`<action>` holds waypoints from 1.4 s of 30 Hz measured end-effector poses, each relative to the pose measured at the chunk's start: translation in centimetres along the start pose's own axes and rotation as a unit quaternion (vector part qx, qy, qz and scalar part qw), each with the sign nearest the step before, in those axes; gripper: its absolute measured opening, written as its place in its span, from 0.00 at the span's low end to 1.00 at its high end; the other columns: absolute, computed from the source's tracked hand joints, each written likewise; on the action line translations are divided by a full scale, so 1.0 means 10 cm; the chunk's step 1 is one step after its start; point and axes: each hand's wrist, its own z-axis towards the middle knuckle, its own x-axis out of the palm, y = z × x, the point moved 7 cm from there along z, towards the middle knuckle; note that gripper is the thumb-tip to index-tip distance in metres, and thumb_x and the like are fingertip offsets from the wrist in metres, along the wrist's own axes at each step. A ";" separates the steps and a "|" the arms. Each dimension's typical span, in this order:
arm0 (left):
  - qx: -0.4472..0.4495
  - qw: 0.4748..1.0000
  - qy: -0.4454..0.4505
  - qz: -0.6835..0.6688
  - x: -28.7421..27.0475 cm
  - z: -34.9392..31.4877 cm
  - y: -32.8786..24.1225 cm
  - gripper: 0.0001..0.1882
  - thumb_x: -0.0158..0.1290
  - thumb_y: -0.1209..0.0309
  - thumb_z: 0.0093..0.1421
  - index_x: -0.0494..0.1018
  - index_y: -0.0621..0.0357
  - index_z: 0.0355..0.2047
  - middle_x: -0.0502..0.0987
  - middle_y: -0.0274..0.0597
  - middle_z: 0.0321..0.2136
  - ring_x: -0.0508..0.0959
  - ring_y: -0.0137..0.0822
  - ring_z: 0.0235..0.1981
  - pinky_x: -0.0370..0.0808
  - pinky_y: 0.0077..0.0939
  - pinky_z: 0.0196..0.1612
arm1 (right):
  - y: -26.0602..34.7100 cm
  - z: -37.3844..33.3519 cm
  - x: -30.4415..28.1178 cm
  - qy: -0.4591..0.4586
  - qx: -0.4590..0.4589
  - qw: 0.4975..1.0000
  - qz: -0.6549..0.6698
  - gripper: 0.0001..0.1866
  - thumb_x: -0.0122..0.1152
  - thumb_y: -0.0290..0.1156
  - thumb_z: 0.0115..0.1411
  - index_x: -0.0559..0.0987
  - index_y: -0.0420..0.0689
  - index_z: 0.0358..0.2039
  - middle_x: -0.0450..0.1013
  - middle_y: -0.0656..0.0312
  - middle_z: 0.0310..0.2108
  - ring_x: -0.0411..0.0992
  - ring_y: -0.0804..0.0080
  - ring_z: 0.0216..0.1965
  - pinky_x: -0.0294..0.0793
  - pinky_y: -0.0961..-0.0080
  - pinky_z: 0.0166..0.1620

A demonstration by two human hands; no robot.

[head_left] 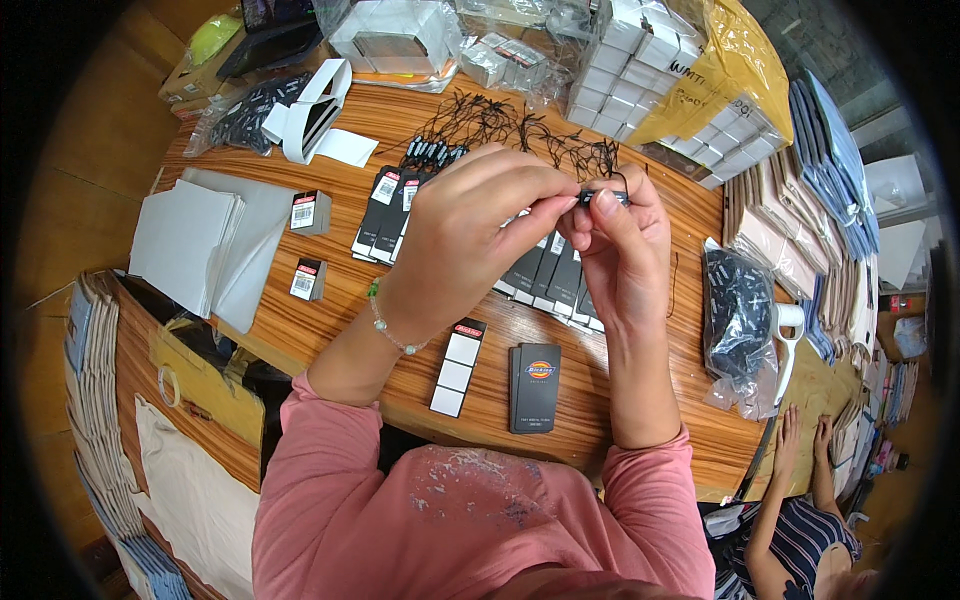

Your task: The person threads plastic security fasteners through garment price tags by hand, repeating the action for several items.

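Note:
A small black hang tag string (pixel 606 197), with a plastic seal, is held up over the table between my hands. My right hand (pixel 632 255) pinches the seal between thumb and fingers, a thin loop of cord rising above it. My left hand (pixel 465 235) closes thumb and forefinger at the seal's left end; what exactly lies between those tips is partly hidden. Below my hands are rows of black and white hang tags (pixel 378 215), partly covered. Nearer me lie a black tag stack (pixel 535 388) and a strip of white labels (pixel 458 368) with a black top.
More black strings (pixel 480 120) lie tangled beyond my hands. Small tag stacks (pixel 310 212) and white sheets (pixel 190 245) are at left. A bag of black seals (pixel 738 310), a white tagging tool (pixel 788 345) and stacked boxes (pixel 625 60) stand right. A co-worker's hands (pixel 790 440) rest at lower right.

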 end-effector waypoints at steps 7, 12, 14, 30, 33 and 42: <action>0.030 0.999 0.010 0.034 -0.02 0.00 -0.03 0.06 0.55 0.82 0.43 0.72 0.63 0.24 0.73 0.41 0.23 0.72 0.36 0.25 0.68 0.23 0.28 | -0.02 0.00 0.00 -0.004 0.001 1.000 -0.004 0.08 0.54 0.21 0.52 0.64 0.43 0.23 0.68 0.61 0.23 0.67 0.78 0.22 0.66 0.84 0.24; 0.068 0.997 0.026 0.035 0.02 0.02 -0.08 0.07 0.54 0.82 0.43 0.69 0.63 0.25 0.71 0.41 0.23 0.70 0.38 0.25 0.67 0.26 0.28 | 0.00 0.00 0.03 0.012 0.016 1.000 0.004 0.08 0.54 0.22 0.52 0.64 0.43 0.23 0.68 0.61 0.21 0.66 0.77 0.21 0.66 0.83 0.23; 0.076 0.996 0.031 0.041 0.04 0.01 -0.08 0.08 0.53 0.81 0.44 0.68 0.63 0.25 0.70 0.42 0.23 0.70 0.38 0.25 0.66 0.26 0.28 | 0.00 0.00 0.04 0.010 0.022 1.000 0.007 0.08 0.54 0.22 0.52 0.64 0.43 0.23 0.68 0.61 0.20 0.66 0.77 0.20 0.66 0.83 0.23; -0.020 0.997 0.047 -0.065 0.11 -0.01 0.02 0.06 0.51 0.80 0.47 0.66 0.64 0.27 0.68 0.41 0.22 0.69 0.34 0.26 0.66 0.22 0.30 | 0.09 -0.02 0.03 -0.014 -0.011 1.000 -0.019 0.07 0.54 0.21 0.52 0.64 0.42 0.23 0.68 0.59 0.19 0.67 0.77 0.19 0.67 0.84 0.22; -0.090 0.981 0.074 -0.154 0.16 -0.02 0.11 0.04 0.49 0.78 0.51 0.66 0.64 0.27 0.68 0.39 0.23 0.69 0.31 0.25 0.66 0.21 0.30 | 0.09 -0.03 0.05 -0.008 -0.019 1.000 -0.018 0.09 0.54 0.20 0.51 0.63 0.43 0.22 0.69 0.59 0.20 0.67 0.77 0.20 0.68 0.84 0.23; -0.187 0.920 0.157 -0.305 0.31 -0.12 0.24 0.04 0.42 0.75 0.58 0.63 0.64 0.30 0.65 0.33 0.26 0.68 0.21 0.29 0.66 0.14 0.32 | 0.12 -0.02 0.06 0.043 -0.030 0.997 -0.053 0.08 0.54 0.19 0.51 0.64 0.42 0.23 0.69 0.59 0.21 0.67 0.77 0.20 0.67 0.84 0.23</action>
